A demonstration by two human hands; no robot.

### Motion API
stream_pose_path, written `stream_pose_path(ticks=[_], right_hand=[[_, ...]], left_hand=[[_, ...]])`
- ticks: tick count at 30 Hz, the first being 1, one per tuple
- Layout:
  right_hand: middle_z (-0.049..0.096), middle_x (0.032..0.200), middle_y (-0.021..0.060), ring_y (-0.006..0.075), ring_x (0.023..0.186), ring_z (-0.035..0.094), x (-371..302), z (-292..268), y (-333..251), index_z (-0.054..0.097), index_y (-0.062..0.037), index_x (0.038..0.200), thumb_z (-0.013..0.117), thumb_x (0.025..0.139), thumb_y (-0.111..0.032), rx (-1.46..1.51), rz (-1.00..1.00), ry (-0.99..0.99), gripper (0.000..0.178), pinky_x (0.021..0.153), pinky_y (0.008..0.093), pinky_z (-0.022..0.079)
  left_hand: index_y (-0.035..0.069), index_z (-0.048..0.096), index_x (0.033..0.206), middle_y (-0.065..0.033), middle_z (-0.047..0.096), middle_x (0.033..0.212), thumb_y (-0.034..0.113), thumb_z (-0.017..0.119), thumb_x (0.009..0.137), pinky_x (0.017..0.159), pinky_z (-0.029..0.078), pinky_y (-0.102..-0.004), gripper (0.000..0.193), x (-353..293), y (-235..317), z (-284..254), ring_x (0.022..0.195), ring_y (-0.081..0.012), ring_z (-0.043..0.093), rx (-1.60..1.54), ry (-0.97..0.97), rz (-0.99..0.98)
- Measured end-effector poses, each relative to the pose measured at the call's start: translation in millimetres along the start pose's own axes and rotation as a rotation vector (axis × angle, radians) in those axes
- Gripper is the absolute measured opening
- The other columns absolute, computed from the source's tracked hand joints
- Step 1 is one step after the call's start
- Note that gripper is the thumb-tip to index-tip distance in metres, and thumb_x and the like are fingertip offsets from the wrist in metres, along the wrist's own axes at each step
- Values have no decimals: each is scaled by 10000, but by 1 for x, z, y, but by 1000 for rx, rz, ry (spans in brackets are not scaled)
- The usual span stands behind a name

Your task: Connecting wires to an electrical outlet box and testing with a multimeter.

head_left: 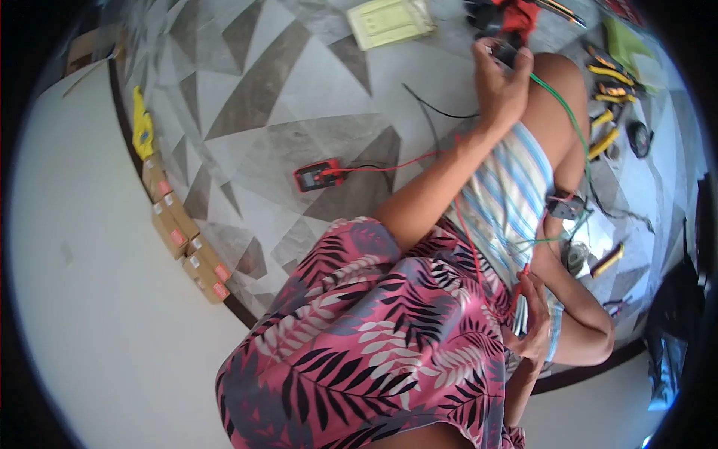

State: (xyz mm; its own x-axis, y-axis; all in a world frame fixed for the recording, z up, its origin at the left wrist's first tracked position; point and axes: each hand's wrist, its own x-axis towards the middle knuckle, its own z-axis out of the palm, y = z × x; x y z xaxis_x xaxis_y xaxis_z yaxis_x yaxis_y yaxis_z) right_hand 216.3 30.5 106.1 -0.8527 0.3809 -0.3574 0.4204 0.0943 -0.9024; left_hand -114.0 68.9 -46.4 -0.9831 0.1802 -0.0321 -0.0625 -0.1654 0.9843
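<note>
At the upper right, my left hand (502, 86) is closed around a small black part (505, 52), beside a red and black object (516, 19) whose kind I cannot make out. A green wire (559, 97) runs from near those fingers down past my knee toward a black box-shaped part (566, 206). Lower down, over my lap, my right hand (531, 322) pinches a red test probe (525, 271). Its thin red lead (404, 166) trails across my left forearm to a red and black multimeter (319, 176) lying on the floor. A black lead (441, 110) loops near my left wrist.
Yellow-handled pliers (604, 142), other hand tools, a black roll (639, 139) and a tape roll (577, 256) lie on the right. A yellowish packet (390, 22) is at the top. Cardboard boxes (172, 224) and a yellow object (142, 123) line the left wall.
</note>
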Motion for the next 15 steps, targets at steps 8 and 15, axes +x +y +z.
stream_pose_path(ticks=[8, 15], right_hand=[[697, 789, 107, 143, 650, 657, 8, 9, 23, 582, 13, 913, 740, 894, -46, 358, 493, 452, 170, 604, 250, 510], [690, 780, 66, 108, 667, 647, 21, 17, 27, 637, 82, 1146, 670, 946, -81, 461, 687, 327, 261, 600, 232, 501]], left_hand=[[-15, 449, 1160, -20, 504, 946, 253, 750, 917, 695, 438, -244, 471, 8, 10, -19, 791, -92, 464, -25, -65, -102], [-31, 479, 1146, -21, 495, 942, 283, 757, 904, 735, 445, -253, 484, 4, 11, -15, 795, -103, 456, 49, -76, -127]])
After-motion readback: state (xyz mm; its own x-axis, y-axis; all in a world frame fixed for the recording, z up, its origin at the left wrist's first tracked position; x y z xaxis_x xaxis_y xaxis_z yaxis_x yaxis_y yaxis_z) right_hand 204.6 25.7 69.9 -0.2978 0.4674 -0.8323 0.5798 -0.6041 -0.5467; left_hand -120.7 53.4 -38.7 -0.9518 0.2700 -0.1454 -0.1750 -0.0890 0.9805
